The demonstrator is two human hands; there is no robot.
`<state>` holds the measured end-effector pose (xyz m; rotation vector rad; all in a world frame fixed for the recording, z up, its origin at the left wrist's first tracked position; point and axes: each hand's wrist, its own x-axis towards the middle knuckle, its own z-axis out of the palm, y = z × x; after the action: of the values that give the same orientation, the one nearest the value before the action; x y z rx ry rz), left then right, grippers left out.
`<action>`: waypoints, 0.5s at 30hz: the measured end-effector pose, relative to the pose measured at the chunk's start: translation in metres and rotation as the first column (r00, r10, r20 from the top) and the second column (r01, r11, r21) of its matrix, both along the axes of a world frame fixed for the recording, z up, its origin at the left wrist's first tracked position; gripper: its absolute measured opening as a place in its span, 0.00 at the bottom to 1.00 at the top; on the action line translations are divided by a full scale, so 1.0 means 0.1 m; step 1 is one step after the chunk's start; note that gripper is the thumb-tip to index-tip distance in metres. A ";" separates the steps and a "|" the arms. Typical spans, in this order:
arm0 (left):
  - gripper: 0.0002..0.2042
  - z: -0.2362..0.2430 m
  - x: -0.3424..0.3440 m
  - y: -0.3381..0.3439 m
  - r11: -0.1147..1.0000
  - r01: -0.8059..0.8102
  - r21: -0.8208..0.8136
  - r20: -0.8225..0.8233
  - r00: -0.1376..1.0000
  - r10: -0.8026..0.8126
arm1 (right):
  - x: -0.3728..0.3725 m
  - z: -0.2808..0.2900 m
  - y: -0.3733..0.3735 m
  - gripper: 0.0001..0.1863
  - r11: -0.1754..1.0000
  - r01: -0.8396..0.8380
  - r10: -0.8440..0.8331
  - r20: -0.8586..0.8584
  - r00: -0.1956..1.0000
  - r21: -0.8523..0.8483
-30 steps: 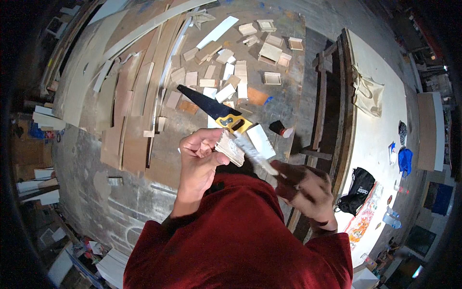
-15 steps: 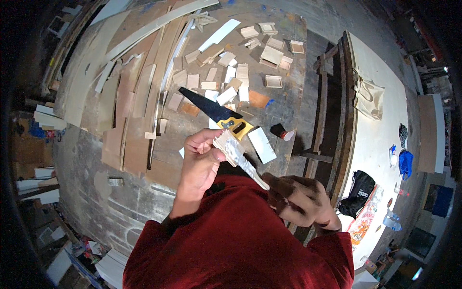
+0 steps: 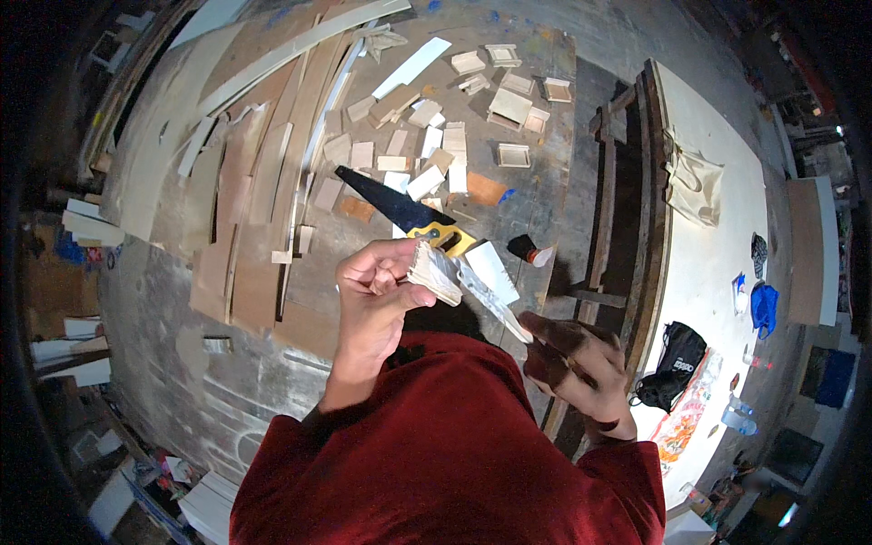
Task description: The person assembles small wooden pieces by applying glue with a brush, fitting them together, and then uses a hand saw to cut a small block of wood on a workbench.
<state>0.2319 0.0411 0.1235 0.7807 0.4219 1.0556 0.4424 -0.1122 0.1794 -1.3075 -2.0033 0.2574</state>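
Head view: left hand (image 3: 374, 295) has a small wooden piece (image 3: 438, 279) pinched between thumb and fingers, ragged edge facing left. Right hand (image 3: 581, 368) grips the lower end of a thin white-smeared strip (image 3: 495, 304) – exact kind not clear – with its far end up beside the piece. Can't tell if the two touch. Both are held up in front of the red shirt (image 3: 454, 436), over the near end of the brown board (image 3: 540, 204).

On that board: handsaw (image 3: 404, 207) just beyond the left fingertips, yellow handle toward the hands, black blade angled to the far left. White block (image 3: 493, 272) sits beside the handle, partly behind the strip. Loose wood offcuts (image 3: 393, 163) spread across the middle; small box-like wooden parts (image 3: 513, 155) sit toward the right edge. Long planks (image 3: 263, 173) run along its left side.

Pale desk (image 3: 718, 263) on the right: cream tote bag (image 3: 697, 186) at its left edge, black drawstring bag (image 3: 674, 363) further down that edge – blue bag (image 3: 765, 304) near the right edge.
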 end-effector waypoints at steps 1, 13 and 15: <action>0.24 0.01 0.02 -0.01 1.000 -0.003 0.009 -0.006 1.000 0.003 | -0.01 -0.03 0.01 0.10 1.000 -0.016 0.015 0.042 0.999 0.019; 0.28 0.01 -0.05 -0.02 0.990 0.082 0.112 0.039 0.995 -0.087 | -0.21 -0.31 -0.01 0.13 0.989 0.013 -0.145 -0.988 0.061 -0.144; 0.29 0.02 -0.04 -0.03 0.983 0.111 0.145 0.030 0.993 -0.117 | -0.23 -0.34 0.07 0.11 0.997 -0.017 -0.069 -0.997 0.039 -0.070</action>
<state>0.2282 0.0378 0.1260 0.9003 0.2672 0.9998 0.4189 -0.1052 0.1459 -0.6932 -0.6437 0.9512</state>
